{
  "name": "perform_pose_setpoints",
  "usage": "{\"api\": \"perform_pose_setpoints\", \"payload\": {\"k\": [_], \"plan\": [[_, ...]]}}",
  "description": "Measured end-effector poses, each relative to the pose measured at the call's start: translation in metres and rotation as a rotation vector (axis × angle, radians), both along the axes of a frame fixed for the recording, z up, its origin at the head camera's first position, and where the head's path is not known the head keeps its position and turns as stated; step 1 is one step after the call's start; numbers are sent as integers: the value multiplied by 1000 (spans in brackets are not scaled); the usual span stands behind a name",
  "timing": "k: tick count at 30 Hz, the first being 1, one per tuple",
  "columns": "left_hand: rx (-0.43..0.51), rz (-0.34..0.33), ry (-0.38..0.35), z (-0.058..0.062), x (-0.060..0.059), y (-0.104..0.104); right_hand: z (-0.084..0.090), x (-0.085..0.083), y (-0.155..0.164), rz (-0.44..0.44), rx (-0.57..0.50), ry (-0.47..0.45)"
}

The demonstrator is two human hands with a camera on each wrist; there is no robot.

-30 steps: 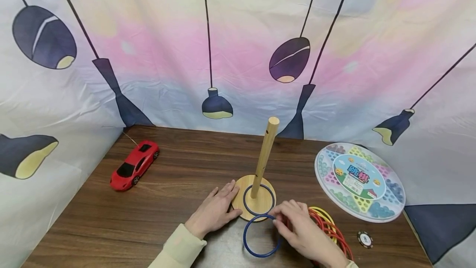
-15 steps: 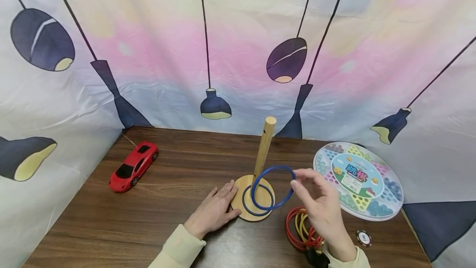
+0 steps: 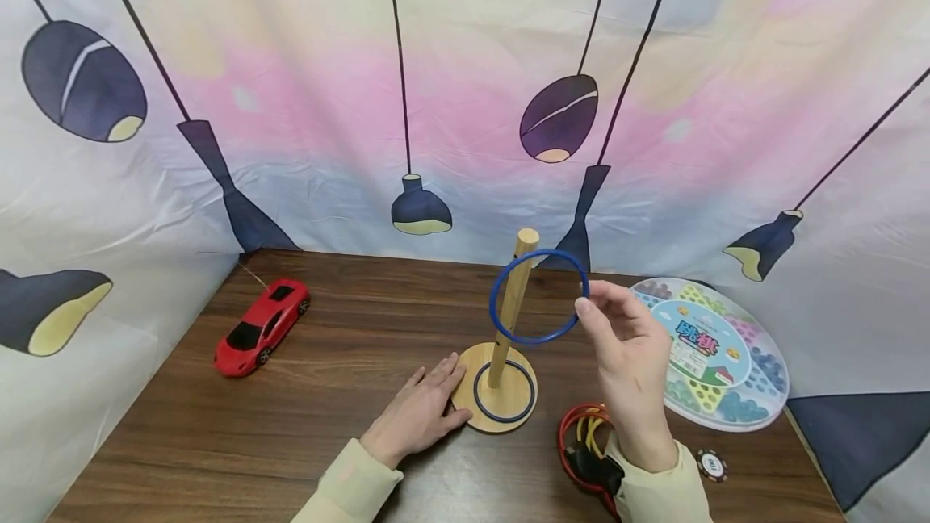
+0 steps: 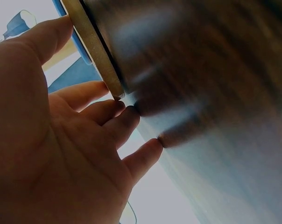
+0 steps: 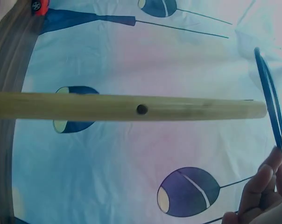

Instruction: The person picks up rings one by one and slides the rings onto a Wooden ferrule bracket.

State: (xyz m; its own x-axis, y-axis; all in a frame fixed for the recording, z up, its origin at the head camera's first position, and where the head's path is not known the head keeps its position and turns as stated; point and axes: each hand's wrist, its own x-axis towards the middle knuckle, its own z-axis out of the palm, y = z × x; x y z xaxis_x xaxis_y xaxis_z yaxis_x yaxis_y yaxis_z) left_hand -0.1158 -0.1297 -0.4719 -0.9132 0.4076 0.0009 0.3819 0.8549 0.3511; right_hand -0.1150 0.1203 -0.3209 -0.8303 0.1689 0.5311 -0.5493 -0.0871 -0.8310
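A wooden peg point(image 3: 514, 305) stands upright on a round wooden base point(image 3: 496, 416), with one blue ring point(image 3: 504, 420) lying around its foot. My right hand point(image 3: 623, 345) pinches a second blue ring point(image 3: 538, 296) by its right edge and holds it up near the peg's top; in the right wrist view this blue ring point(image 5: 270, 105) hangs just past the peg's point(image 5: 127, 107) end. My left hand point(image 3: 420, 411) rests flat on the table, fingers touching the base's left rim point(image 4: 95, 55).
Red and yellow rings point(image 3: 581, 446) lie piled by my right wrist. A red toy car point(image 3: 261, 325) sits at the left, a round game board point(image 3: 708, 353) at the right, a small dark chip point(image 3: 713, 465) near the front. Printed cloth walls the table.
My right hand lifted the blue ring off the table and raised it from beside the base up to the top of the peg. The left hand stayed put.
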Motion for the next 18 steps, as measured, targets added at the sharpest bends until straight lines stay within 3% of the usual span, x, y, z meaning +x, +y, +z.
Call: {"api": "perform_pose_setpoints", "payload": {"k": [7, 18], "plan": [[1, 4, 0, 0, 0, 0, 9, -7, -4, 31, -90, 17], [-4, 8, 4, 0, 1, 1, 14, -16, -8, 19, -128, 3]]}}
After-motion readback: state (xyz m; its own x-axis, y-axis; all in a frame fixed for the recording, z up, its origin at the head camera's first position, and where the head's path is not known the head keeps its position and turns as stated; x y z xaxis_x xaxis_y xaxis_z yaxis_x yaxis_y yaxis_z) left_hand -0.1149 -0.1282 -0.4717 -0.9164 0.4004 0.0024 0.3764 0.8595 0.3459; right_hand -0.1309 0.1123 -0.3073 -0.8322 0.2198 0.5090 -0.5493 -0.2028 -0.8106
